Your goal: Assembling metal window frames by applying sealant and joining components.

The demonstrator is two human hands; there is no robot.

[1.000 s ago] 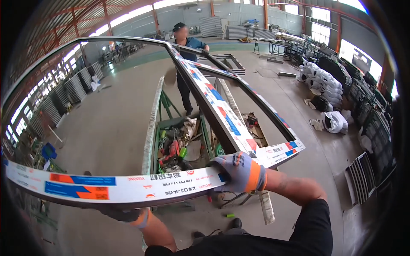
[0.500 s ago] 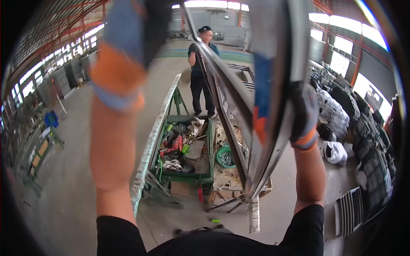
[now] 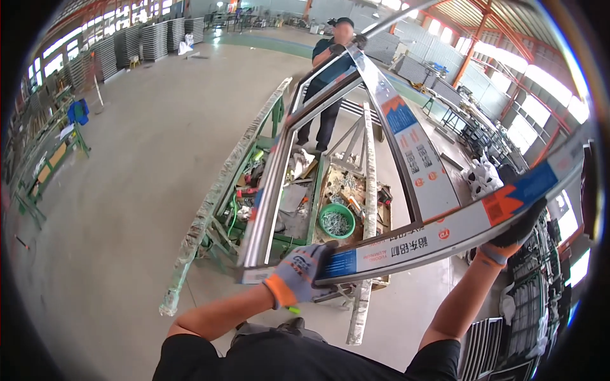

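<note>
Frame (image 3: 438, 236) of metal bars, labelled in white, blue and orange, is held tilted in front of me, above a streaked left rail (image 3: 206, 216) and a matching right rail (image 3: 360, 311). My gloved left hand (image 3: 302, 270) closes around its near bar, close to the left corner; my gloved right hand (image 3: 518, 232) grips the same bar farther right, at its lower edge. Across from me, a co-worker (image 3: 330, 63) has both hands up at the far corner. I judge the step in hand to be supporting it between us; the next move calls for firm grips and matched pace. Below sit a green-edged tool cart (image 3: 316, 209) and a green bowl (image 3: 335, 236) of small metal pieces.
</note>
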